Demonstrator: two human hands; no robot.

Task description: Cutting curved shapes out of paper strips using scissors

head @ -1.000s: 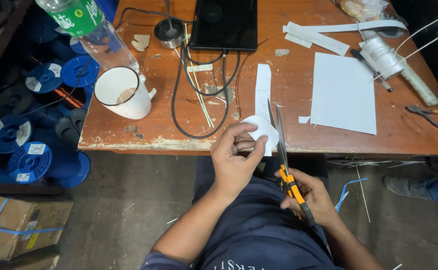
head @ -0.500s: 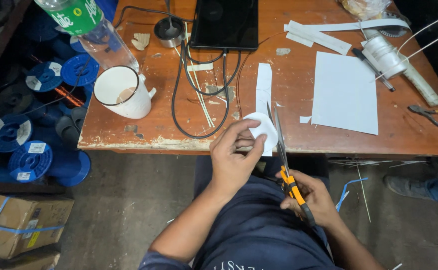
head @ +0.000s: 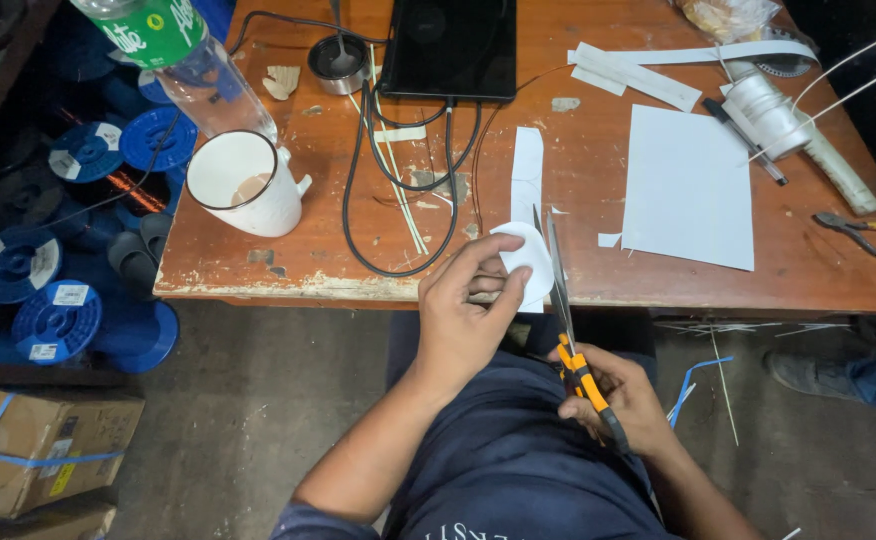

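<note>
White paper piece point(head: 524, 262) pinched in left hand point(head: 461, 320) at the table edge point(head: 288, 288), kept steady for the blades. Scissors point(head: 570, 340) gripped by right hand point(head: 626, 402), fingers closed on orange handles, tips up beside the paper. Beyond: white sheet point(head: 688, 186), mug point(head: 243, 184), black cables point(head: 398, 180).

dark flat screen point(head: 450, 45) laid at the table's far edge, unlit | green label point(head: 153, 25) wrapped round a clear bottle at far left | small white labels seen on blue spools point(head: 56, 322) below the table | brown carton point(head: 28, 450) with yellow stickers and blue strap at lower left | clear bag point(head: 728, 15), possibly of food, at top right
</note>
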